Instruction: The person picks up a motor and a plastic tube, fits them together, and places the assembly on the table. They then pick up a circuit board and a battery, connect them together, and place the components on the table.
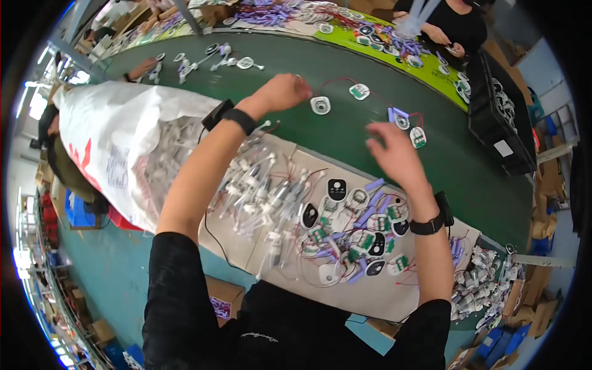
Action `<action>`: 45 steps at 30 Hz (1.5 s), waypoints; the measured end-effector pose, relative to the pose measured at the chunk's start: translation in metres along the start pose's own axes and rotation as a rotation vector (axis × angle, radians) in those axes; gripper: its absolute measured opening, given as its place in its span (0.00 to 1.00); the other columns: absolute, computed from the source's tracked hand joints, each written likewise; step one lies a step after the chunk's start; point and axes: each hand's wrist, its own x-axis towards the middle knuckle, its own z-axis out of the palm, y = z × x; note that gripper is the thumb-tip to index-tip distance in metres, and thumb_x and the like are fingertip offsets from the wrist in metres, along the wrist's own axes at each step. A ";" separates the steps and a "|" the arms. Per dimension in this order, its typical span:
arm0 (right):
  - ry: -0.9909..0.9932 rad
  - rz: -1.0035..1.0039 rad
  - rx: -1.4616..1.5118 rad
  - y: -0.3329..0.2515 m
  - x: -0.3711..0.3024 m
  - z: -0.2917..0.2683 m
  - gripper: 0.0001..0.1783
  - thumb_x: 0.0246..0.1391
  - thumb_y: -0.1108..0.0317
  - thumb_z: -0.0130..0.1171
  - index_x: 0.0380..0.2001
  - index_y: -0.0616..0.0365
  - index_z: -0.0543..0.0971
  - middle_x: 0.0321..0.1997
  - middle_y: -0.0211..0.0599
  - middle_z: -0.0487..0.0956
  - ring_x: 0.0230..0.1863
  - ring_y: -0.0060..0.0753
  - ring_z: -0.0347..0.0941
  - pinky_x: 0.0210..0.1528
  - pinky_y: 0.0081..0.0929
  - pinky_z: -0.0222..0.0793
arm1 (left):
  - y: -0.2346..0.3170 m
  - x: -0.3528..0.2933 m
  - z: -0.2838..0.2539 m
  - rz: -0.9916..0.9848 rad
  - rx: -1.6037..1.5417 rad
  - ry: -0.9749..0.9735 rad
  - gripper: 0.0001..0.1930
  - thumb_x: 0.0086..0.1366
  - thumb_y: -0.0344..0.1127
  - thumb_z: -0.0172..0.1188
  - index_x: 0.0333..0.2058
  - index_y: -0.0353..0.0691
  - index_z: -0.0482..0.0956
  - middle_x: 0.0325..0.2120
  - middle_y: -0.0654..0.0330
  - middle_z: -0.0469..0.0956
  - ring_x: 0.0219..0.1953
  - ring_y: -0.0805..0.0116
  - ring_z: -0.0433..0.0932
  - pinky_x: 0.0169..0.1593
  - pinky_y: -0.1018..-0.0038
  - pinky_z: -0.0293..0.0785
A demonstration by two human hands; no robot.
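Note:
My left hand reaches out over the green conveyor belt, its fingertips blurred beside a white round housing. From that housing a red wire runs to a green circuit board on a white part. Whether my left fingers hold anything is not clear. Further right, my right hand hovers by the belt's near side with thumb and fingers apart and nothing between them. Just beyond it lie purple cylindrical cells and another white part with a green board, joined by a red wire.
Before me a beige worktop bears clear plastic parts and a pile of boards, housings and cells. A large white sack stands left. A black crate sits at far right. Across the belt, another person handles a small part.

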 end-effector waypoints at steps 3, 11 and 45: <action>-0.344 -0.116 0.319 -0.076 0.001 0.030 0.14 0.54 0.71 0.61 0.45 0.61 0.80 0.42 0.46 0.80 0.39 0.43 0.80 0.44 0.35 0.76 | 0.012 -0.077 -0.025 -0.093 -0.018 0.026 0.14 0.61 0.38 0.64 0.41 0.35 0.83 0.32 0.48 0.84 0.36 0.53 0.84 0.42 0.64 0.79; -0.237 -0.025 0.163 -0.124 0.015 0.113 0.16 0.49 0.75 0.57 0.43 0.64 0.79 0.40 0.47 0.82 0.40 0.49 0.80 0.44 0.37 0.75 | -0.003 -0.214 -0.011 -0.280 0.062 0.238 0.06 0.58 0.33 0.63 0.32 0.39 0.85 0.27 0.48 0.83 0.32 0.51 0.83 0.38 0.61 0.78; -0.175 0.476 0.307 -0.163 -0.040 0.141 0.22 0.41 0.69 0.68 0.40 0.61 0.70 0.44 0.45 0.72 0.40 0.42 0.74 0.42 0.32 0.71 | 0.078 -0.288 0.024 -0.177 -0.033 0.407 0.13 0.58 0.31 0.63 0.42 0.36 0.82 0.37 0.49 0.80 0.41 0.48 0.78 0.48 0.58 0.74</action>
